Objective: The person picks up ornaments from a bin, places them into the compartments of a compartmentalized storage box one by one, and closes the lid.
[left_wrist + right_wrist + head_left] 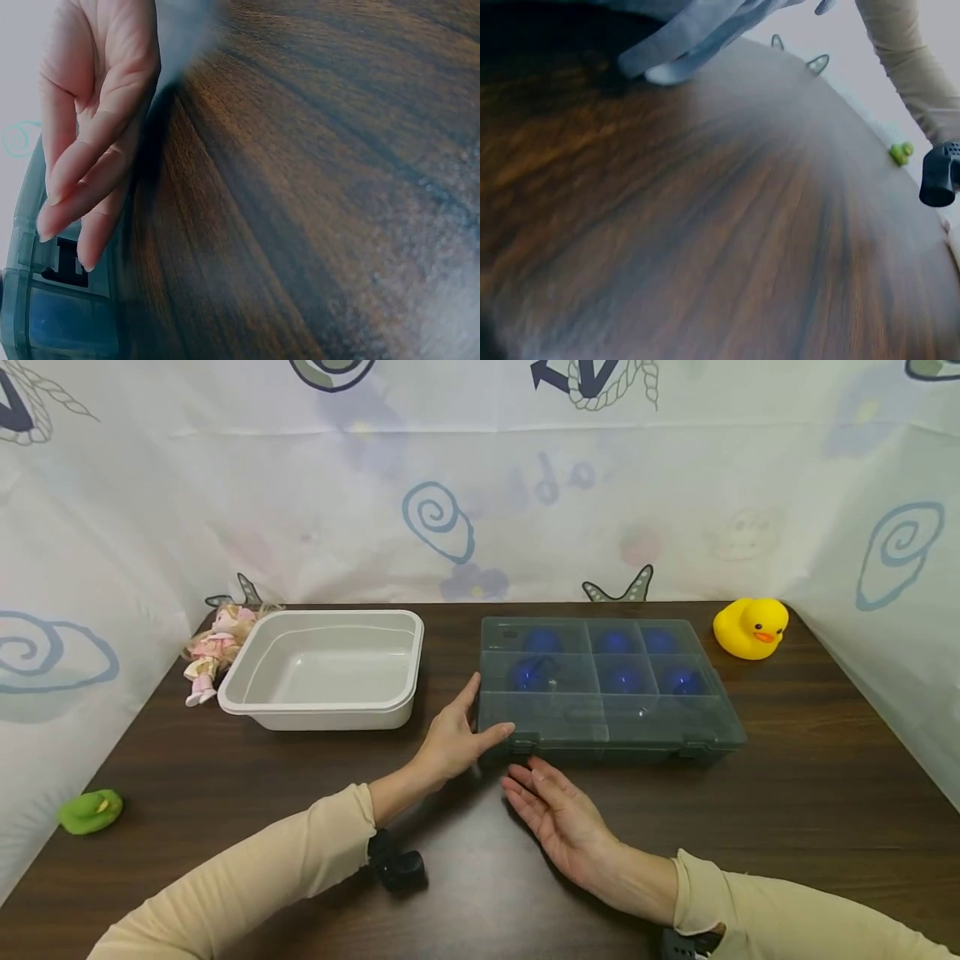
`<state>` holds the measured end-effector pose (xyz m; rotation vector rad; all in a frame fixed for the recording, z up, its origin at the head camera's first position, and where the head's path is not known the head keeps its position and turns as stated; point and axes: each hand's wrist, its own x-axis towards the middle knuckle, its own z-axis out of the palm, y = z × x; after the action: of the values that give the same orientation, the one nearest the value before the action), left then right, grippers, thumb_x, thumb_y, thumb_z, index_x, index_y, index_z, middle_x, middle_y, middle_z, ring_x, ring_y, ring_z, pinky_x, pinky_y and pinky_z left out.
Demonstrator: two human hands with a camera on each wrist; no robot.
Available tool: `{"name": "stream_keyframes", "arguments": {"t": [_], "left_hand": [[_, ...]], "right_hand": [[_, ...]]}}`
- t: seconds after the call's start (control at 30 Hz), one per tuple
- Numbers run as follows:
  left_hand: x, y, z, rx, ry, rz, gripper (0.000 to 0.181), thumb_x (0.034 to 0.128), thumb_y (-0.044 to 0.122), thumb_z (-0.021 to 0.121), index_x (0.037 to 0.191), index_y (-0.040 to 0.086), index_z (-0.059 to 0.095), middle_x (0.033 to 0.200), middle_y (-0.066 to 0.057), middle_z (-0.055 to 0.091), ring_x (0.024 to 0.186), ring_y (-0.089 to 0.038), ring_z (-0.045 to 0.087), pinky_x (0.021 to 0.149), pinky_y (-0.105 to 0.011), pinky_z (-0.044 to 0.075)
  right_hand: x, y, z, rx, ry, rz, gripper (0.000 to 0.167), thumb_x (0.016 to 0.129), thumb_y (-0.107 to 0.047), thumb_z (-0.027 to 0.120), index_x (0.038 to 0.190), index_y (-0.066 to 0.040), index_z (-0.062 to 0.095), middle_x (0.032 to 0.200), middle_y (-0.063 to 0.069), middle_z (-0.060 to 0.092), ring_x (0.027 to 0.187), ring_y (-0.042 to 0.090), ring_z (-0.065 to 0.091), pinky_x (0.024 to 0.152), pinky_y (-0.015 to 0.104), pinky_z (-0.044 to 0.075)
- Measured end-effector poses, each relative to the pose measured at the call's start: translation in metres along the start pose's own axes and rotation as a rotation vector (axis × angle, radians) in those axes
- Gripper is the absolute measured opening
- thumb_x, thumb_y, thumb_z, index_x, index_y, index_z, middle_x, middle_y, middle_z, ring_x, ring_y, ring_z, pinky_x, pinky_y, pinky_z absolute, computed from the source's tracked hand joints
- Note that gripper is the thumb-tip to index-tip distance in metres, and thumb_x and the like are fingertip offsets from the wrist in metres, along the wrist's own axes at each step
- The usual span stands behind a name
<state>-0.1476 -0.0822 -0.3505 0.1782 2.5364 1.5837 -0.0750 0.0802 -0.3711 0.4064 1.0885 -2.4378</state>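
Observation:
A closed, clear grey compartment box (540, 714) with several shiny blue balls (624, 678) under its lid lies on the dark wood table. At its front left corner rests my left hand (446, 747), fingers along the side and thumb over the front edge. Just before the left front latch (524, 743) is my right hand (562, 827), palm turned up, fingers loosely bent and holding nothing visible. The left wrist view shows fingers (97, 187) close to the dark latch (69, 264); whether they touch it I cannot tell.
Left of the box stands a white plastic basin (322, 714), with a small doll (216, 647) leaning beside it. A yellow rubber duck (750, 628) sits at the back right, a green toy duck (90, 812) near the left edge. A printed curtain (510, 510) encloses the table.

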Motion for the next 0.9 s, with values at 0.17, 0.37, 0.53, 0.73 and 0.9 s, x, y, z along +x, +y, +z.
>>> {"name": "stream_keyframes", "arguments": {"t": [0.17,0.37,0.53,0.73,0.9], "left_hand": [[-0.0013,-0.0005,0.0015,0.013,0.009,-0.008,0.088,0.0834,0.023,0.073,0.15,0.007,0.018,0.124,-0.019,0.058,0.062,-0.013,0.048,0.076,-0.031,0.048],[-0.0009,0.0021,0.0016,0.006,0.017,0.002,0.088,0.083,0.021,0.073,0.15,0.005,0.018,0.143,-0.016,0.043,0.082,-0.019,0.053,0.09,-0.036,0.045],[0.0001,0.004,0.0007,0.012,0.016,0.005,0.088,0.0835,0.022,0.073,0.15,0.006,0.018,0.104,-0.014,0.064,0.053,-0.013,0.042,0.065,-0.027,0.044],[0.0009,0.0028,0.0,0.018,0.014,0.003,0.087,0.0841,0.023,0.072,0.15,0.006,0.018,0.063,-0.002,0.045,0.043,-0.01,0.033,0.053,-0.024,0.037],[0.0007,0.0026,-0.0005,0.032,0.016,-0.003,0.088,0.0834,0.023,0.073,0.15,0.006,0.018,0.111,-0.019,0.06,0.046,-0.01,0.032,0.059,-0.025,0.04]], "right_hand": [[0.0011,0.0056,0.003,0.094,0.017,0.018,0.042,0.103,-0.01,0.033,0.142,-0.009,0.018,0.112,0.006,0.058,0.094,0.012,0.065,0.089,0.019,0.049],[0.0025,0.0056,0.0044,0.124,0.034,0.003,0.021,0.103,-0.01,0.032,0.124,-0.012,0.032,0.101,0.003,0.063,0.087,0.009,0.065,0.083,0.017,0.05],[0.0027,0.0045,0.0048,0.094,0.036,-0.014,0.021,0.103,-0.01,0.032,0.124,-0.011,0.032,0.105,0.003,0.062,0.088,0.01,0.065,0.083,0.018,0.05],[0.003,0.0046,0.0068,0.093,0.047,-0.016,0.025,0.103,-0.011,0.033,0.127,-0.011,0.031,0.106,0.003,0.061,0.089,0.01,0.064,0.084,0.017,0.05],[0.0022,0.0037,0.0057,0.078,0.05,-0.014,0.02,0.103,-0.01,0.034,0.123,-0.01,0.035,0.102,0.003,0.061,0.088,0.009,0.064,0.082,0.017,0.05]]}}
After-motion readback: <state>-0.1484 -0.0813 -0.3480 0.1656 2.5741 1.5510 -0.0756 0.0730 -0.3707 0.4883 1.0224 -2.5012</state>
